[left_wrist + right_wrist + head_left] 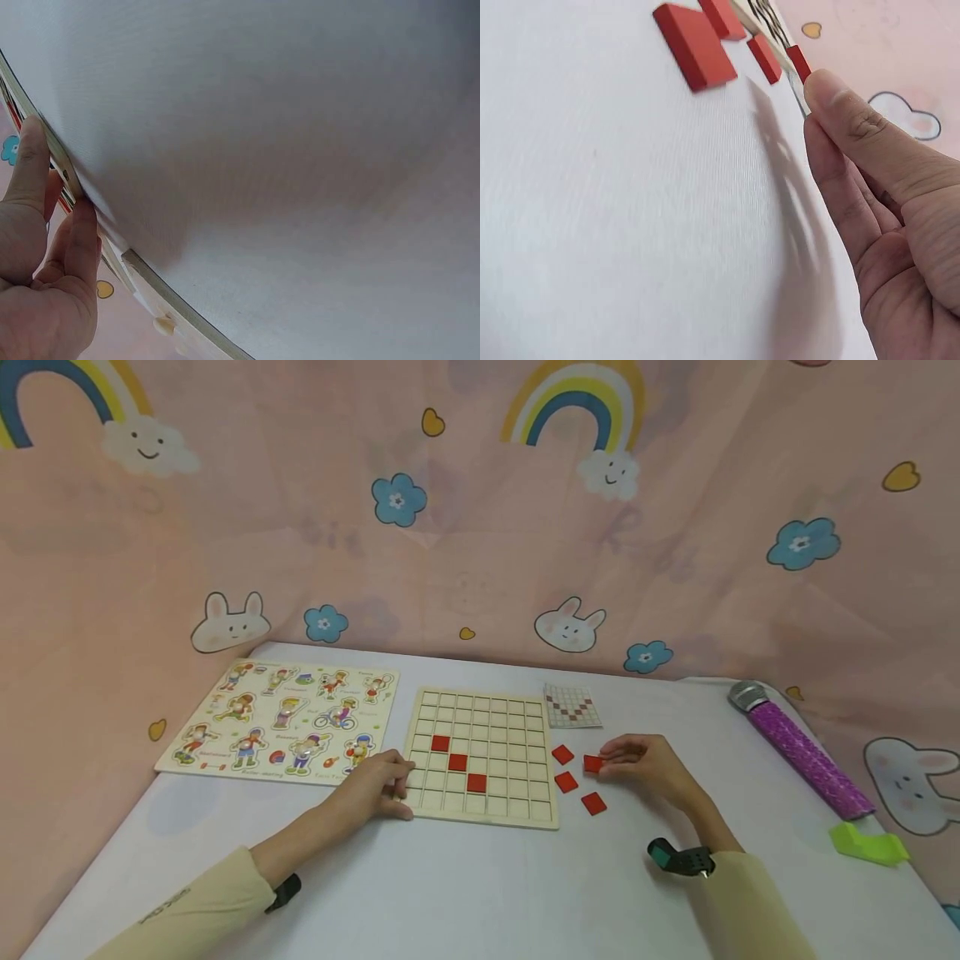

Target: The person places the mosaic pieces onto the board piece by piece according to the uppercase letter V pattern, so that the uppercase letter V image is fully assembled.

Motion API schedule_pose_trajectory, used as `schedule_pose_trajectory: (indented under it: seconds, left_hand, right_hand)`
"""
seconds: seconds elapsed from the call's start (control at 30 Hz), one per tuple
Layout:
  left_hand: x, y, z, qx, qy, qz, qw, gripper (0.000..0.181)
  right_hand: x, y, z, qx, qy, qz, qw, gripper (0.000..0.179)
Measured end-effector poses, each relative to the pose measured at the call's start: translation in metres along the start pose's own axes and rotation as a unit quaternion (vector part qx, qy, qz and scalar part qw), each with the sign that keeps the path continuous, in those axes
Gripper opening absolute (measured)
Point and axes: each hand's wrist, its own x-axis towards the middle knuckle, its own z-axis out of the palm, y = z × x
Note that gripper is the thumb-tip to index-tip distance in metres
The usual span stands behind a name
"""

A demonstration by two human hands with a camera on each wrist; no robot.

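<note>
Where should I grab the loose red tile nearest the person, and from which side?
Probably pinch that red tile by opposite edges, from above and the right: it lies flat on the table, with two loose tiles beyond it, leftward.

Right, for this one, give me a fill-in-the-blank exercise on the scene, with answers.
1. Exactly ____ red square tiles lie on the pale wooden grid board.
2. The person's ____ hand pinches another red tile.
3. In the head view, the cream cartoon-figure board lies to the grid board's ____.
Missing words: three; right; left.
</note>
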Motion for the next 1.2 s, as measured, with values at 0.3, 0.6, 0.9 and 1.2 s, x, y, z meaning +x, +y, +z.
schedule_pose_trajectory:
  seconds: [0.3,0.6,0.9,1.2]
  left_hand:
    - [0.000,0.000,0.000,-0.003,0.000,-0.004,1.0000,0.037]
    - [0.000,-0.002,0.002,0.005,0.001,-0.005,1.0000,0.036]
    - [-0.001,-0.004,0.002,-0.001,0.004,0.003,1.0000,0.035]
    - [0.000,-0.004,0.002,-0.003,0.005,-0.003,1.0000,0.036]
  right_hand:
    - [0.013,-0.016,0.015,0.021,0.001,-0.029,0.9994,0.036]
    - [0.027,-0.030,0.034,0.024,0.002,-0.034,0.9991,0.036]
    - [0.047,-0.045,0.056,0.033,0.007,-0.042,0.9986,0.032]
    - [0.062,-0.055,0.077,0.066,0.008,-0.059,0.9960,0.032]
